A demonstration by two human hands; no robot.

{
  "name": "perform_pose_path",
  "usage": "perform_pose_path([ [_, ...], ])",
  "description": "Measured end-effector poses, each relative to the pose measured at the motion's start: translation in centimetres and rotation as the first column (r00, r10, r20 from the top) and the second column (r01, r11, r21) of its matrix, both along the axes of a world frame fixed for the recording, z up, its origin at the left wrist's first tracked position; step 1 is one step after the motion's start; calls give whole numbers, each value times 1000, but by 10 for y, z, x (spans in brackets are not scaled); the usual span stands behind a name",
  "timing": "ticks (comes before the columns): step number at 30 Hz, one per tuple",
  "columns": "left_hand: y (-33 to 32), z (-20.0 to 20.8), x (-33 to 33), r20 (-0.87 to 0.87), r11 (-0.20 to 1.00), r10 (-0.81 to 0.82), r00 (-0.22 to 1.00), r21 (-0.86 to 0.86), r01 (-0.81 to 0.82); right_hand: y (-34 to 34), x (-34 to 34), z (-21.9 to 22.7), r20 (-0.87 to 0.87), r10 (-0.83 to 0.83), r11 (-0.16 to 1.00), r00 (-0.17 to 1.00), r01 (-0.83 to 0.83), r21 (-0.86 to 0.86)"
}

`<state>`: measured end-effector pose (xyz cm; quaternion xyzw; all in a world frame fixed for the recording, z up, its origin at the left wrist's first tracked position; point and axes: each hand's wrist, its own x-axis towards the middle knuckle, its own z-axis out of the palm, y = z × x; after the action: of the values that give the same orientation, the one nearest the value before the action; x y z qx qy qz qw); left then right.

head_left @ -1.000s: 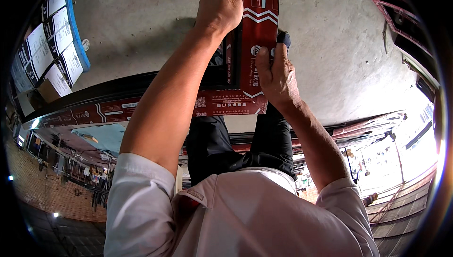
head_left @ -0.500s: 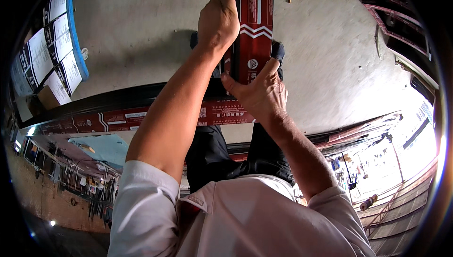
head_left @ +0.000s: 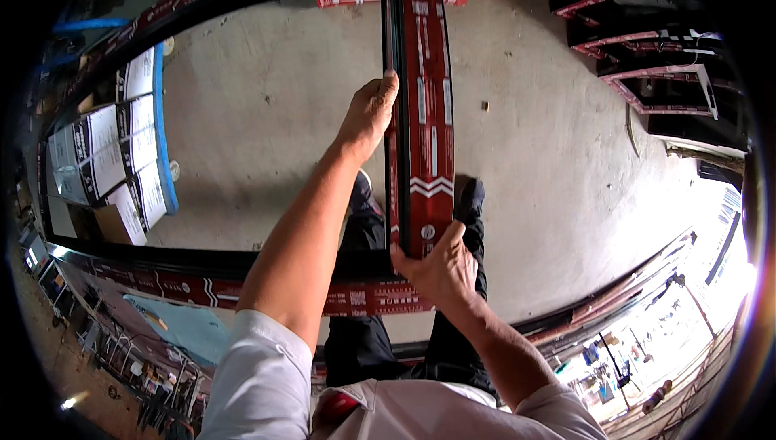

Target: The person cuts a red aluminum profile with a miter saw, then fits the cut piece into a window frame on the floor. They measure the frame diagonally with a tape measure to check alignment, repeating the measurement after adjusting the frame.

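Note:
A large rectangular window frame (head_left: 428, 125), black with printed red protective film, spans the space in front of me. My left hand (head_left: 372, 117) is closed over the inner edge of its right-hand bar, partway along. Its fingertips are hidden behind that edge. At the near right corner, my right hand (head_left: 444, 266) clasps the same bar across its width, thumb and fingers on opposite sides. The frame's near bar passes beneath my left forearm and over my legs. The floor shows through its opening.
Boxes with white labels (head_left: 105, 137) sit on a blue-edged support (head_left: 166, 149) to the left. More red-filmed frames (head_left: 663, 88) are stacked at the far right. My shoes (head_left: 470, 191) stand on the concrete floor (head_left: 550, 149). Long profiles (head_left: 614, 282) lie at the lower right.
The view now takes in more of the window frame, including its far bar. Frame and hands appear lower in the picture. Both hands keep their hold at the same spots.

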<state>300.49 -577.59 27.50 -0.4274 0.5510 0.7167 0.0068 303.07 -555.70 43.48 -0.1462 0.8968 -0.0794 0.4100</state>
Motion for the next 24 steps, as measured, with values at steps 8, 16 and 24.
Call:
perform_pose_path([
  [8,-80,-13,-77,25,937,29,999,348,-36,2,-6,1,60,-35,999,998,35,0],
  [16,-102,-29,-96,-1,918,68,998,391,-62,0,-7,-2,67,-62,998,996,62,11],
  [24,-101,-25,-99,-39,954,-9,999,299,20,-7,-12,5,104,-86,994,991,79,73],
])
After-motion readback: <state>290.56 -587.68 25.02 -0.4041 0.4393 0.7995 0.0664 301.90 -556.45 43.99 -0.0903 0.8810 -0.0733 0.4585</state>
